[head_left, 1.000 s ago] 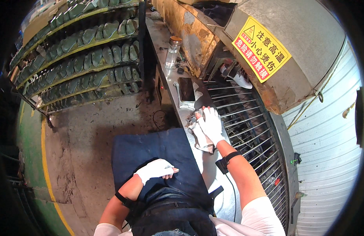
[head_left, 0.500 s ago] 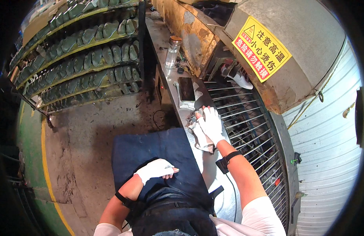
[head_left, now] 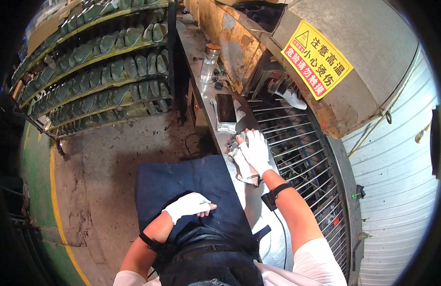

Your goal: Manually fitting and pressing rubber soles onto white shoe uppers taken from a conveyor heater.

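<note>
right hand (head_left: 255, 148) is laid flat, fingers spread, on a white cloth (head_left: 243, 166) at the bench edge (head_left: 201, 52); left hand (head_left: 188, 206) is rested loosely curled, empty, on the dark apron (head_left: 177, 181)

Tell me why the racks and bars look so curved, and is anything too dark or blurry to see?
Head view: fisheye lens bends the shoe racks and conveyor bars toward a black rim; centre is sharp, with the right hand on a cloth; the left hand is clear; the left floor edge is dim.
</note>
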Motion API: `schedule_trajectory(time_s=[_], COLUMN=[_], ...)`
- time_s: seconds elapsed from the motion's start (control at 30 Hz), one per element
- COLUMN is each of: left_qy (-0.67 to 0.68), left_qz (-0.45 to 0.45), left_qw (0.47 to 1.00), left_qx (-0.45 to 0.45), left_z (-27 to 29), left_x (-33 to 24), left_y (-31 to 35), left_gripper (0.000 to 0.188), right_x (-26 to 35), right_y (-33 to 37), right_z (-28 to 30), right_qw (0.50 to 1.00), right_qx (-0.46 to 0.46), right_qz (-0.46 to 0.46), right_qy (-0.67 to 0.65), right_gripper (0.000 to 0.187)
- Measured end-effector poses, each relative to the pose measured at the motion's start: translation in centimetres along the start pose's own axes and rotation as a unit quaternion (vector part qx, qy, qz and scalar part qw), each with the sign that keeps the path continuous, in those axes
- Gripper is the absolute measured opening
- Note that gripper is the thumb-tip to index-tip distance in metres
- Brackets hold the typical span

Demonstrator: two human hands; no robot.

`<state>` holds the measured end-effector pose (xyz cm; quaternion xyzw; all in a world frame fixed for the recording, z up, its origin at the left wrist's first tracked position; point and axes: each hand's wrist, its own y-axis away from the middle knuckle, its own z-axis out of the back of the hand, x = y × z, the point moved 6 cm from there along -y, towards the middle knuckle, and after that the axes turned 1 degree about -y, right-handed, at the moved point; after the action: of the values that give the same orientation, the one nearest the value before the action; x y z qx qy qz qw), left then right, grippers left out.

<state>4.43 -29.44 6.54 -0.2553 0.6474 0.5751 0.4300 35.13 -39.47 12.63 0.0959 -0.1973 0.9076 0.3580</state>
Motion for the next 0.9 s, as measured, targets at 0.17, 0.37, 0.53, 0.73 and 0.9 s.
schedule_trajectory(time_s=[0.17, 0.37, 0.53, 0.73, 0.9], left_qy=[-0.011, -0.019, -0.025, -0.020, -0.007], left_qz=[-0.001, -0.002, -0.002, -0.007, 0.000], left_qw=[1.000, 1.000, 1.000, 1.000, 1.000], left_qx=[-0.001, 0.005, 0.005, 0.004, 0.001], left_z=[0.07, 0.02, 0.07, 0.04, -0.08], left_x=[-0.09, 0.23, 0.42, 0.53, 0.18], left_y=[0.01, -0.22, -0.29, -0.43, -0.37], left_gripper=[0.049, 0.050, 0.051, 0.051, 0.050], right_x=[0.17, 0.17, 0.53, 0.35, 0.11], right_y=[-0.06, -0.01, -0.01, -0.04, -0.05], right_z=[0.05, 0.15, 0.34, 0.25, 0.08], right_qw=[1.000, 1.000, 1.000, 1.000, 1.000], right_qx=[0.017, 0.005, 0.002, 0.002, -0.005], right_qz=[-0.003, -0.002, -0.001, 0.002, 0.005], right_qy=[0.006, 0.001, -0.001, 0.009, 0.018], right_gripper=[0.060, 0.060, 0.059, 0.058, 0.056])
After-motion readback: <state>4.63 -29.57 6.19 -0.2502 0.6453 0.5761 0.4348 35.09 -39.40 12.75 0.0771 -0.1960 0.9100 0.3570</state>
